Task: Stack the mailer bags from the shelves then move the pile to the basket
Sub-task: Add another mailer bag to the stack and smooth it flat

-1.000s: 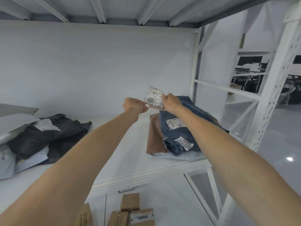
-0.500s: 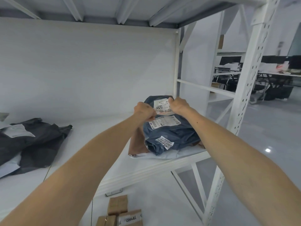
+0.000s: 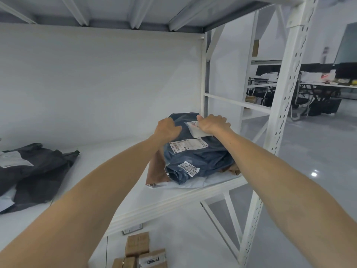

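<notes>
At the right end of the white shelf (image 3: 170, 202) a pile has a blue mailer bag (image 3: 199, 157) on a brown mailer (image 3: 156, 171), with a white mailer (image 3: 212, 180) underneath. A small white labelled mailer (image 3: 195, 131) lies on top of the blue bag near its back. My right hand (image 3: 212, 123) holds this small mailer at its right edge, thumb over its top. My left hand (image 3: 168, 128) sits just left of it with curled fingers against the blue bag; its fingertips are hidden. Black mailer bags (image 3: 36, 171) lie at the shelf's left.
A white perforated upright (image 3: 284, 97) stands close to the right of the pile. The shelf above (image 3: 135, 10) hangs low overhead. Cardboard boxes (image 3: 143, 252) sit on the level below. Desks and chairs (image 3: 318, 89) fill the far right across an open floor.
The small white mailer was held up in the air by both hands and has come down onto the blue bag. My left hand has left its edge. The view has swung right.
</notes>
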